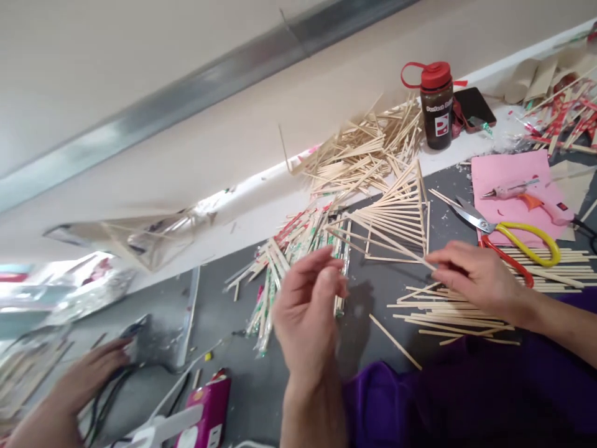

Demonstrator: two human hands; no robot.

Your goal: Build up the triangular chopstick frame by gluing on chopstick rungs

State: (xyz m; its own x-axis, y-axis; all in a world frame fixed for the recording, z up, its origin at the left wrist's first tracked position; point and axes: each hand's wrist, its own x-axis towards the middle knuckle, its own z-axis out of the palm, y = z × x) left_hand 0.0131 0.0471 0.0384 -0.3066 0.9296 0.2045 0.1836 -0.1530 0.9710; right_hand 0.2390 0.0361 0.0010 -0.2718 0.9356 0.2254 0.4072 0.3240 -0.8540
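Observation:
My right hand (471, 277) is closed, its thumb and fingers pinching the lower right end of a thin wooden stick (396, 241). That stick slants up to the left, across a fan-like frame of wooden sticks (392, 214) standing on the grey table. Left of the frame, my left hand (310, 298) is raised with its palm turned inward and fingers curled; its fingertips are blurred beside wrapped sticks, and whether they hold anything is unclear. Loose sticks (457, 317) lie below my right hand, and one single stick (395, 341) rests nearer to me.
Scissors (489, 227) and a glue gun (536, 200) lie on pink foam (508, 165) at right. Behind are a stick pile (368, 149) and a bottle (437, 112). Another person's hand (96, 373) is at left, near cables and a magenta power block (208, 407).

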